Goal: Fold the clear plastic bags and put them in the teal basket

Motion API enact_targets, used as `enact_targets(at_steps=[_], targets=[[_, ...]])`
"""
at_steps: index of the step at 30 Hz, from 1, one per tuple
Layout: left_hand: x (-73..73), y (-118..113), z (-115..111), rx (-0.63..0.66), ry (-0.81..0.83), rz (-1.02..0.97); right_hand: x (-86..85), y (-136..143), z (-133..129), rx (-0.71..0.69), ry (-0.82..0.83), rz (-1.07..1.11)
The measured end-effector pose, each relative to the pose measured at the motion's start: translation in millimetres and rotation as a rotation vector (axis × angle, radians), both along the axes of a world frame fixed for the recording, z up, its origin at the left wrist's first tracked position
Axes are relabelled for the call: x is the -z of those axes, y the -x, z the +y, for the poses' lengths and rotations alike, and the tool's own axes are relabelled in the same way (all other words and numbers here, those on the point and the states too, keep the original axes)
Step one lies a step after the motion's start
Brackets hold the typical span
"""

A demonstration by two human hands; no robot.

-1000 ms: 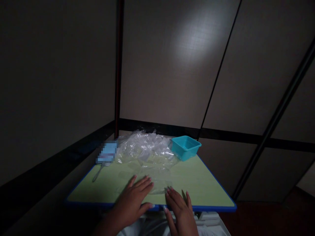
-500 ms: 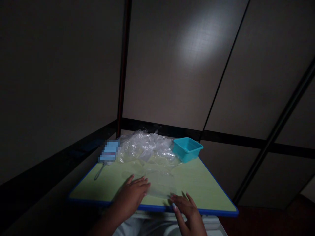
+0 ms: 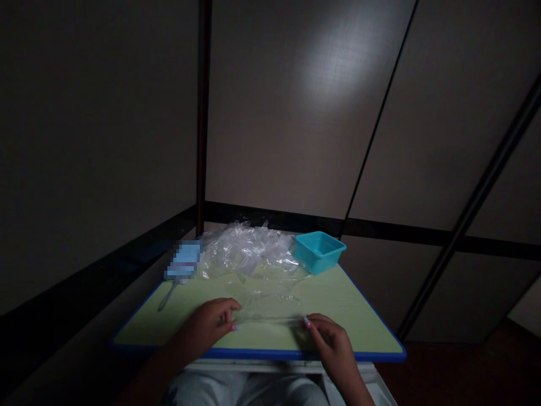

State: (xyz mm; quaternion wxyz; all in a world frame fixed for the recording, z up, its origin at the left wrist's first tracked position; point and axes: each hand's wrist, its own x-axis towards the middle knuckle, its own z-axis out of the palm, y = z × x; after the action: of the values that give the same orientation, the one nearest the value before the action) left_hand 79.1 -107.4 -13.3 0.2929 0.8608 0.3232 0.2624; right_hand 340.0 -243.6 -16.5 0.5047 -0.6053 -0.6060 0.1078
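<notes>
A clear plastic bag (image 3: 270, 310) is stretched low over the green tabletop between my two hands. My left hand (image 3: 213, 320) pinches its near left corner with thumb and fingers. At the near right corner, my right hand (image 3: 332, 337) has its thumb and fingertips closed on the edge. The near edge looks drawn into a straight line. Behind the bag lies a crumpled heap of clear plastic bags (image 3: 249, 248), close to its far side.
A turquoise plastic basket (image 3: 319, 256) stands at the back right of the blue-edged table (image 3: 359, 324). At the back left lies a blurred-out blue item (image 3: 185, 260) with a grey strap (image 3: 167, 296). Dark wall panels (image 3: 279, 124) rise behind and to the left.
My hands were lying flatter on the bag with fingers spread; now both pinch its near edge. My right hand has moved slightly up, and the near edge is pulled taut.
</notes>
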Motion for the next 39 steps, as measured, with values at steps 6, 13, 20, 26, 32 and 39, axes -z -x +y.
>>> enact_targets(at_steps=[6,13,20,26,32,39], targets=[[1.5,-5,-2,0.057,-0.015,0.095,6.4,-6,5,-0.048,-0.032,0.077],[-2.1,1,3,0.075,0.052,0.124,17.3,-9,9,-0.03,0.021,0.153],[-1.9,11,12,0.141,0.06,0.12,12.8,-8,10,-0.095,0.068,-0.024],[-6.9,14,19,0.15,0.217,0.026,6.9,-9,11,-0.07,0.123,-0.049],[-4.0,1,35,0.179,0.361,-0.2,16.3,-16,36,0.02,0.217,0.01],[6.8,-17,57,0.074,0.347,-0.316,14.0,-10,52,0.127,0.184,-0.123]])
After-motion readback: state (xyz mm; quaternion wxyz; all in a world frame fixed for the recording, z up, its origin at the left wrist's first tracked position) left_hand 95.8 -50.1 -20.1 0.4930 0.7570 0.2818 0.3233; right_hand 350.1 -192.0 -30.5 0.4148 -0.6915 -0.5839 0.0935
